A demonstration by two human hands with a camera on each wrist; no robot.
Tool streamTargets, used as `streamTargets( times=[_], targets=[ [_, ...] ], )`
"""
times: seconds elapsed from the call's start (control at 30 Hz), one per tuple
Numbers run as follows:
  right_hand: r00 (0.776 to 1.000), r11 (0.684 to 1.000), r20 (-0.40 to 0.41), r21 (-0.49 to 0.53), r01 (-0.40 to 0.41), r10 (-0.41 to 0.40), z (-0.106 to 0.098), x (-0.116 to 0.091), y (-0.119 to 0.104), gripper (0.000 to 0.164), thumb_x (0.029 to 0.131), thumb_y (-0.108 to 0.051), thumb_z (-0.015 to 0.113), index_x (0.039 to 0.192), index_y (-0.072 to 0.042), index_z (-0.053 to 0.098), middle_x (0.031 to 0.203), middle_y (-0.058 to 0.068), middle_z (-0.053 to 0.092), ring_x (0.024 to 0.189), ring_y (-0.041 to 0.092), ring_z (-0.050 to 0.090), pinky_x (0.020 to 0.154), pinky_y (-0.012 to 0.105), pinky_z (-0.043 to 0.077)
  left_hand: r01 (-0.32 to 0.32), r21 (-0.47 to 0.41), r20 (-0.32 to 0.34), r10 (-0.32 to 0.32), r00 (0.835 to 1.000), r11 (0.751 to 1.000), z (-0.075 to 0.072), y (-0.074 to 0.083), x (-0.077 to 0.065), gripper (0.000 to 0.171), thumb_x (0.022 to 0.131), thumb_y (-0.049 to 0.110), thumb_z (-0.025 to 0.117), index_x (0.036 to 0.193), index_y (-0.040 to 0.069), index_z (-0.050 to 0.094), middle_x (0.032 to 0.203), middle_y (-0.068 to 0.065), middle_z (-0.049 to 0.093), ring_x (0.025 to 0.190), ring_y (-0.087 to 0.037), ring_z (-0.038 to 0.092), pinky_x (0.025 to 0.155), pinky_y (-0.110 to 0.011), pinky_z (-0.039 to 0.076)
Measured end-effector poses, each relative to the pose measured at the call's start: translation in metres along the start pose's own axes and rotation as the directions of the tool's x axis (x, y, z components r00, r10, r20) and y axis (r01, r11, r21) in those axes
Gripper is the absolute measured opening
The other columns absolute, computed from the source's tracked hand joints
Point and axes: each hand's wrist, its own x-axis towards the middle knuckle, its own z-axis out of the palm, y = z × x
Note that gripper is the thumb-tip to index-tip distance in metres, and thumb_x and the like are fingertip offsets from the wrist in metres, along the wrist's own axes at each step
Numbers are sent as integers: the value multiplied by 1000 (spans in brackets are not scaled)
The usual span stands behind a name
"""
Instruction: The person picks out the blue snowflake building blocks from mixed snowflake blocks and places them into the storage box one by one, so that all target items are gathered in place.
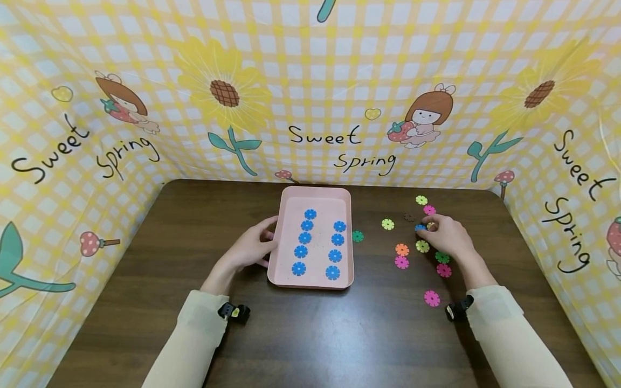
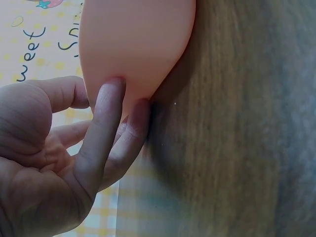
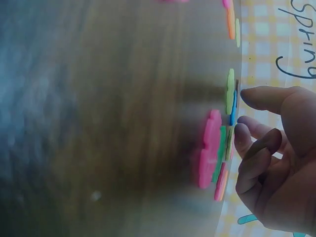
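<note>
My left hand is at the left side of a pink tray, its fingertips touching the outer wall, as the left wrist view also shows. Inside the tray, blue notched discs lie flat in two columns. My right hand is low over the scattered discs on the right. Its thumb and forefinger are right at another blue disc, apart from each other with the disc between them in the right wrist view. The other right fingers are bent. A yellow-green disc is just below the thumb.
On the brown table, a green disc is close to the tray's right edge. Orange, pink, yellow and brown discs lie between it and my right arm. A printed yellow checked cloth surrounds the table.
</note>
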Motion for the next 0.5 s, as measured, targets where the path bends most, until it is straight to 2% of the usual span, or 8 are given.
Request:
streamTargets(
  times=[0.17,0.37,0.5],
  targets=[
    [999,1000,38,-13,-27,28,1,3,3,56,100,-40,67,140,-2,59,118,23,67,84,27,65,63,36,50,0,-1,3,0,1000,1000,0,0,0,71,101,7,58,165,15,28,126,-25,51,89,-29,68,62,-43,64],
    [998,999,62,-14,-33,33,0,6,5,51,101,-38,66,134,0,61,116,22,66,83,27,63,64,37,51,1,1,-1,-1,1000,1000,0,0,-1,71,101,7,58,165,15,29,126,-25,52,88,-29,68,62,-42,64],
    [996,999,80,-31,-37,40,-1,7,4,48,102,-37,65,131,1,61,118,24,65,89,31,64,69,41,52,2,1,-4,-2,1000,1000,0,0,-1,70,102,7,58,165,15,29,125,-25,52,88,-30,68,62,-42,64]
  ],
)
